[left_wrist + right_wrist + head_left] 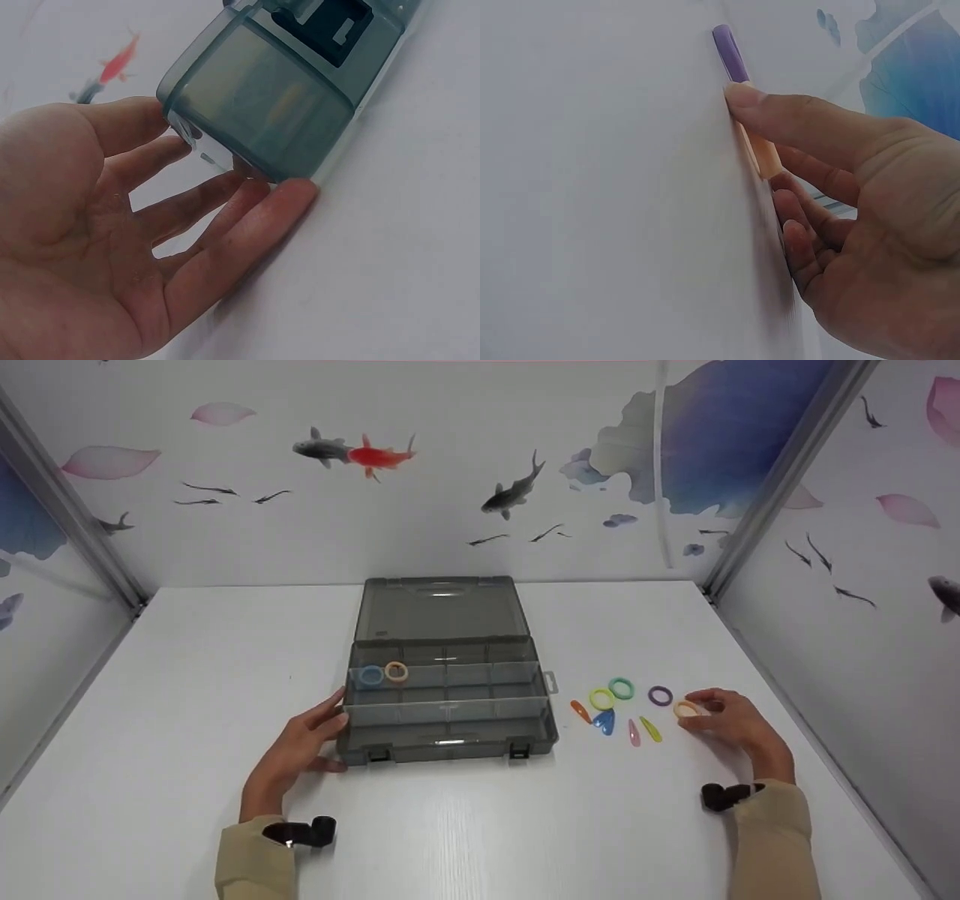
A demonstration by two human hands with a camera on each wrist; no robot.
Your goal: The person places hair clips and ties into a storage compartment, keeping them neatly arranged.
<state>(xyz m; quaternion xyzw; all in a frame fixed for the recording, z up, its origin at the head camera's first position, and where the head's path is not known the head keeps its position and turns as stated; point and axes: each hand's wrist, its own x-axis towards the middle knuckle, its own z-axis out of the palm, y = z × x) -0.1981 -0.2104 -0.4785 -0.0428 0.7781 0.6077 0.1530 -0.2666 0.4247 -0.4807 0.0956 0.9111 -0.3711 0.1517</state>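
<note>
Rings (621,688) and clips (604,721) right of organizer box (447,712)

1. Two bare hands, the left hand (300,746) and the right hand (731,724); no rings, gloves or watches show on either.
2. Beige long sleeves (255,859) reach both wrists; the fabric looks soft and slightly creased at the cuffs.
3. A small black camera mount (304,832) sits at each wrist; rounded, dark, strapped over the cuff.

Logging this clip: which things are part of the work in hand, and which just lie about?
In hand: right hand pinching orange ring; left hand touching open organizer box.
Lying about: purple ring, green ring, yellow ring, hair clips.
</note>
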